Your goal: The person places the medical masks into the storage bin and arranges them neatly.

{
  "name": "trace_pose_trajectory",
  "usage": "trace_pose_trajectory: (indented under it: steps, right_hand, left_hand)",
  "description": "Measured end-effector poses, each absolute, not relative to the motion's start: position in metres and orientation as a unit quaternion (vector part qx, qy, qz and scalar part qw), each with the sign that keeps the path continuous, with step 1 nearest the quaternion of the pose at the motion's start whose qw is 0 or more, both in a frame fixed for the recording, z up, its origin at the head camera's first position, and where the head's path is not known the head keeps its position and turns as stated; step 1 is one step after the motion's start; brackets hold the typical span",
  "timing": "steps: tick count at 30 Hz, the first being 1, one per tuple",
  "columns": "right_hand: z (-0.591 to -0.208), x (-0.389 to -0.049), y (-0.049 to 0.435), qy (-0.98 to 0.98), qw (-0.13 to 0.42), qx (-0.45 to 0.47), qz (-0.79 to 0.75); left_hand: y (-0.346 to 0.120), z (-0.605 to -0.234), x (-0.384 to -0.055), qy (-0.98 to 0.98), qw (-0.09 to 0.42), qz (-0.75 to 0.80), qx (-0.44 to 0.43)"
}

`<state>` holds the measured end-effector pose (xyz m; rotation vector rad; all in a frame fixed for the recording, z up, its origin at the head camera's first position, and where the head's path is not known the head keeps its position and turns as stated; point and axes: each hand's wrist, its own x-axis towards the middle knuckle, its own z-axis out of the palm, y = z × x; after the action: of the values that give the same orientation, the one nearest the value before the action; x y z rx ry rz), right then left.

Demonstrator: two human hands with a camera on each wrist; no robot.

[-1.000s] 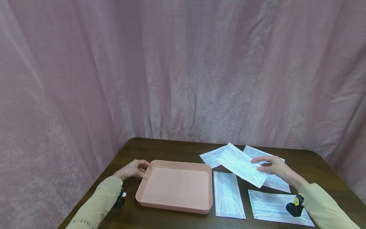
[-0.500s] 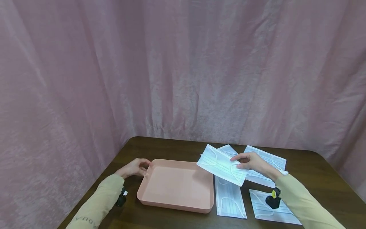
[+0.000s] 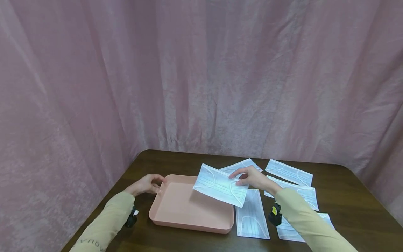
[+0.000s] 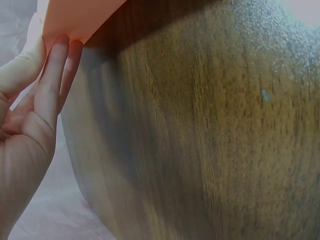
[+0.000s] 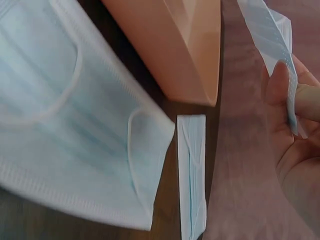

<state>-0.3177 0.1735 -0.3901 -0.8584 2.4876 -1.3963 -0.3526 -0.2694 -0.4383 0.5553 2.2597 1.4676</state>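
Observation:
My left hand (image 3: 145,184) pinches the left rim of a shallow pink tray (image 3: 185,210) near its far left corner. In the left wrist view, the thumb lies on one side of the tray wall (image 4: 75,20) and the fingers (image 4: 52,75) on the other. My right hand (image 3: 255,178) pinches a pale blue pleated face mask (image 3: 217,185) by its right end, between thumb and fingers. That mask hangs over the tray's far right part, white ear loops showing. The right wrist view has the held mask (image 5: 272,37) nearly edge-on in the hand (image 5: 300,125).
More face masks lie flat right of the tray: one upright beside it (image 3: 252,218), one behind the held mask (image 3: 244,164), and several under and past the right forearm, including a mask (image 3: 289,171) at the back. A pink curtain (image 3: 201,77) hangs behind the dark wooden table (image 3: 340,189).
My right hand has carried the mask leftward from above the other masks to over the tray's right part. The left hand stays at the tray's rim.

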Motion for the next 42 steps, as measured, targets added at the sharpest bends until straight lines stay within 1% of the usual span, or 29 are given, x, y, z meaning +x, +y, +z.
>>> trace_pose_trajectory:
  steps: [6, 16, 26, 34, 37, 42]
  right_hand:
    - [-0.394, -0.319, 0.147, 0.824, 0.095, -0.321, -0.457]
    - [-0.409, -0.320, 0.124, 0.807, 0.103, -0.364, -0.453]
    - [-0.413, -0.318, 0.104, 0.827, 0.132, -0.346, -0.424]
    - [-0.416, -0.322, 0.088, 0.824, 0.152, -0.362, -0.408]
    - [-0.420, -0.322, 0.084, 0.826, 0.154, -0.358, -0.407]
    - [-0.423, -0.321, 0.080, 0.858, 0.142, -0.329, -0.368]
  left_hand:
    - [-0.272, -0.438, -0.349, 0.800, 0.199, 0.527, 0.208]
    - [-0.269, -0.436, -0.347, 0.811, 0.192, 0.516, 0.199]
    - [-0.269, -0.437, -0.345, 0.817, 0.190, 0.511, 0.188]
    - [-0.269, -0.435, -0.343, 0.819, 0.184, 0.513, 0.178]
    - [-0.269, -0.435, -0.341, 0.815, 0.186, 0.517, 0.184]
    - [-0.267, -0.435, -0.342, 0.809, 0.190, 0.522, 0.190]
